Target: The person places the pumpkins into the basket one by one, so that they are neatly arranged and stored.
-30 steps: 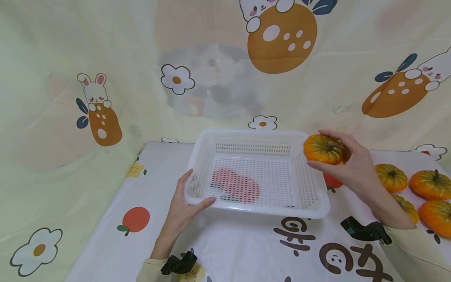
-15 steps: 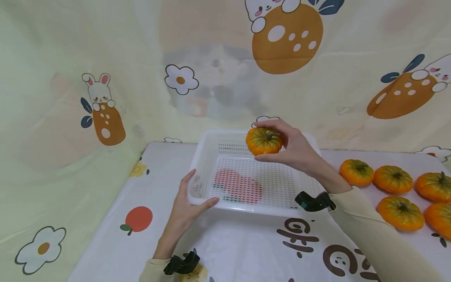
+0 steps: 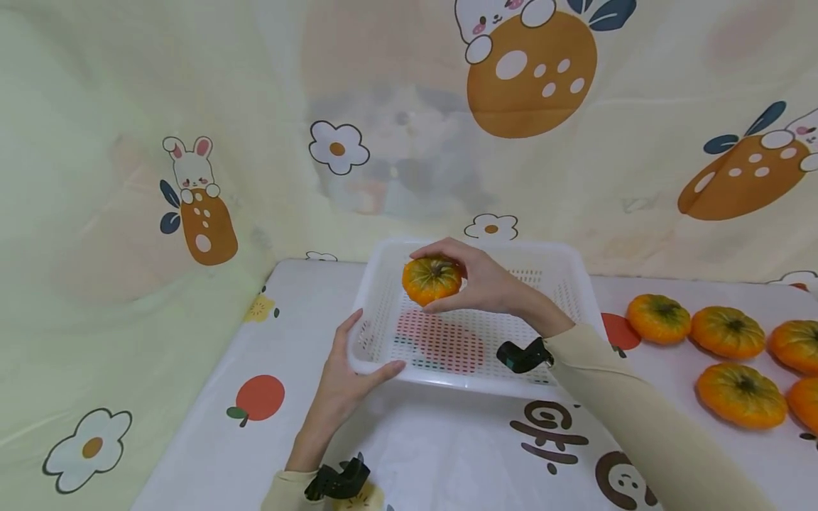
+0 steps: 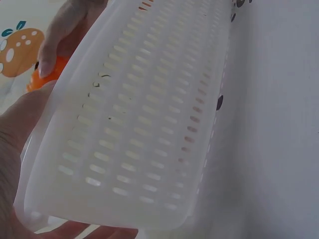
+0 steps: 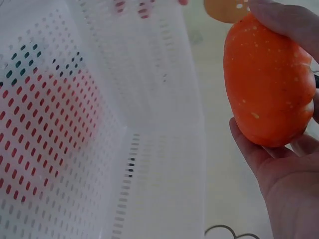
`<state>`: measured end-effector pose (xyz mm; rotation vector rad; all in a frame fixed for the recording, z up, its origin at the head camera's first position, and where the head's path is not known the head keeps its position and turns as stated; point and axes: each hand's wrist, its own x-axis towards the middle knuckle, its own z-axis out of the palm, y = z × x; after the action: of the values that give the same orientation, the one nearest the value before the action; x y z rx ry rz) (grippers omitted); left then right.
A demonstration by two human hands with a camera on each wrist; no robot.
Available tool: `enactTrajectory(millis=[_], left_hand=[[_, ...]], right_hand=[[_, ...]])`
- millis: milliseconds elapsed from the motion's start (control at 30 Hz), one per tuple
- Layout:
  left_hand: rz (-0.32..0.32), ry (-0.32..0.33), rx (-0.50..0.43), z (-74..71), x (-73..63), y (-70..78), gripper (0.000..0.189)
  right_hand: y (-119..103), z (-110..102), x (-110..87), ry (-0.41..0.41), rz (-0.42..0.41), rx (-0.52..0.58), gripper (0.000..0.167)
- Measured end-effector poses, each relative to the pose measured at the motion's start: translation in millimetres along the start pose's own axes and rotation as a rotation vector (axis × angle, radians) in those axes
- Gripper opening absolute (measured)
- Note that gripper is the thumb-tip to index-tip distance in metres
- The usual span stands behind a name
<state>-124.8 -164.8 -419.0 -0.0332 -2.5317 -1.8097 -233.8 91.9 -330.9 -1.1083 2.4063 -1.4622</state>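
My right hand (image 3: 479, 280) holds a small orange pumpkin (image 3: 431, 281) between thumb and fingers, above the left part of a white plastic basket (image 3: 473, 389). In the right wrist view the pumpkin's smooth orange underside (image 5: 266, 82) shows, apart from the basket's slotted wall (image 5: 159, 99). With thumb over the front rim and fingers at the left side, my left hand (image 3: 348, 376) grips the basket's left front corner. The left wrist view shows that hand's thumb (image 4: 30, 112) along the rim. Nothing lies on the basket floor that I can see; a printed red fruit shows through its holes.
Several pumpkins (image 3: 741, 395) lie on the table at the right, beyond the basket. The white tablecloth (image 3: 447, 447) carries printed fruit and lettering. A patterned curtain (image 3: 396, 85) hangs close behind the basket.
My right hand has carried the pumpkin leftward, from beside the basket's right rim to over its left part, and slightly lower in the last half second. My left hand keeps its grip on the basket.
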Motion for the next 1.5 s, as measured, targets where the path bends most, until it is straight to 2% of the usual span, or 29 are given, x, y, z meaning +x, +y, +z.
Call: enactTrajectory(millis=[367,567,867,1200,1500], left_hand=[[0.004,-0.002,0.008,-0.7,0.8,0.0,0.106],[0.01,-0.004,-0.02,0.1,1.2,-0.8,0.105],[0.009,-0.005,-0.001,-1.2,-0.1,-1.6,0.102],[0.009,0.007,0.028,-1.3,1.1,-2.9,0.101],[0.013,0.003,0.021,-0.6,-0.3,-2.6,0.101]], right_hand=[[20,27,17.5,-0.145,0.009,0.007,0.069],[30,34,22.7,-0.238,0.019,-0.035,0.069],[38,45,31.6,-0.371,0.039,-0.055,0.068],[41,59,43.9,-0.495,0.101,-0.16,0.067],[40,65,48.0,-0.537,0.195,-0.207,0.065]])
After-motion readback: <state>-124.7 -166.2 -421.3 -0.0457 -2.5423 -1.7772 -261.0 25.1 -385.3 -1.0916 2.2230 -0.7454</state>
